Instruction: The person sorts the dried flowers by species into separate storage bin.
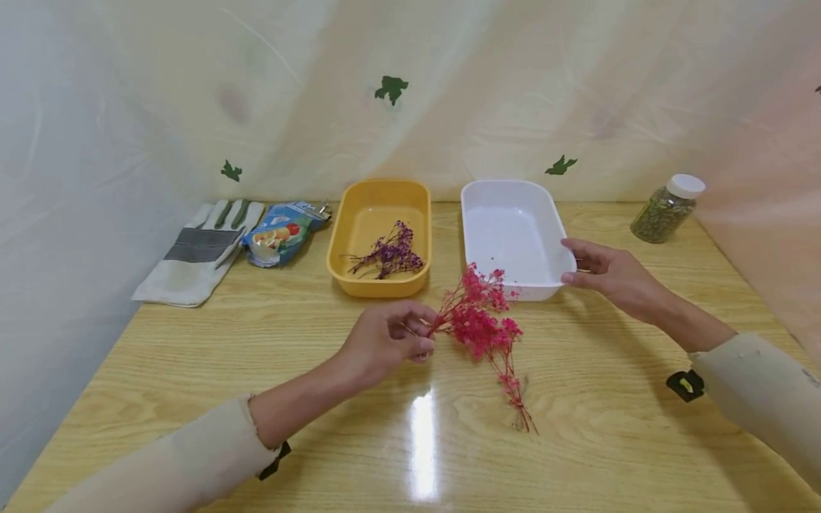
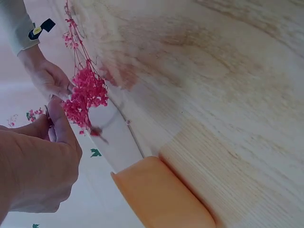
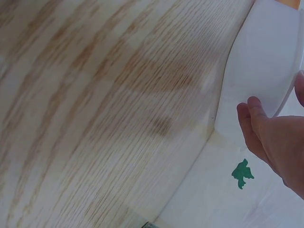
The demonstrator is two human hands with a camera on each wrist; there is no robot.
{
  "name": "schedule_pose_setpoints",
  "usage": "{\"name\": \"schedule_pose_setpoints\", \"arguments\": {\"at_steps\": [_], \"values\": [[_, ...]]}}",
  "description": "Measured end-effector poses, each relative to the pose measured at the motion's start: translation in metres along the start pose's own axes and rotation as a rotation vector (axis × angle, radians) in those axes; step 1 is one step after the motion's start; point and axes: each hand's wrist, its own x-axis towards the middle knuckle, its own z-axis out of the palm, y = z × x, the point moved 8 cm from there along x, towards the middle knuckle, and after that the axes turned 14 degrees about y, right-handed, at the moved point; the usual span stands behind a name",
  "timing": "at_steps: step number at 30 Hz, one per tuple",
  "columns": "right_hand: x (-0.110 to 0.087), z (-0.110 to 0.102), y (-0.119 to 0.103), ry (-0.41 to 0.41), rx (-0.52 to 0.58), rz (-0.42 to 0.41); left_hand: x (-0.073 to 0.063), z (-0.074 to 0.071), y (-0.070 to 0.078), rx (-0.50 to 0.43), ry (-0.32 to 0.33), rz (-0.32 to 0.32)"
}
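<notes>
My left hand [image 1: 388, 342] pinches the thin stems of some pink dried flowers [image 1: 477, 331] in front of the two trays. The blossoms spread to the right and overlap the near edge of the white tray [image 1: 513, 291]; reddish stems trail down toward the lower right. At that tray's right front corner, my right hand [image 1: 612, 278] grips the rim. In the right wrist view, its fingers [image 3: 254, 111] lie along the tray's outer wall, with the thumb at the rim. A sprig of purple dried flowers [image 1: 391, 255] lies inside the yellow tray [image 1: 380, 288] on the left.
A pair of work gloves [image 1: 199, 253] and a blue pouch with fruit pictures [image 1: 282, 231] lie at the back left. On the back right stands a jar of green bits with a white lid [image 1: 665, 210]. A pale curtain with green leaf shapes [image 1: 391, 88] hangs behind the wooden table [image 1: 321, 456].
</notes>
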Motion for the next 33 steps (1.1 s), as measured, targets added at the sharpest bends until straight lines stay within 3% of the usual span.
{"name": "schedule_pose_setpoints", "arguments": {"at_steps": [7, 16, 23, 33], "values": [[0.001, 0.001, -0.001, -0.017, 0.027, -0.023, -0.001, 0.002, 0.002, 0.015, -0.031, -0.007], [0.001, 0.001, 0.001, -0.019, 0.027, -0.013, -0.003, 0.012, -0.004, -0.141, -0.151, -0.084], [0.001, 0.001, -0.001, -0.014, 0.012, -0.010, -0.005, 0.018, -0.011, -0.167, -0.222, -0.141], [0.001, 0.001, 0.000, -0.021, 0.016, -0.023, -0.003, 0.016, -0.013, -0.208, -0.205, -0.215]]}}
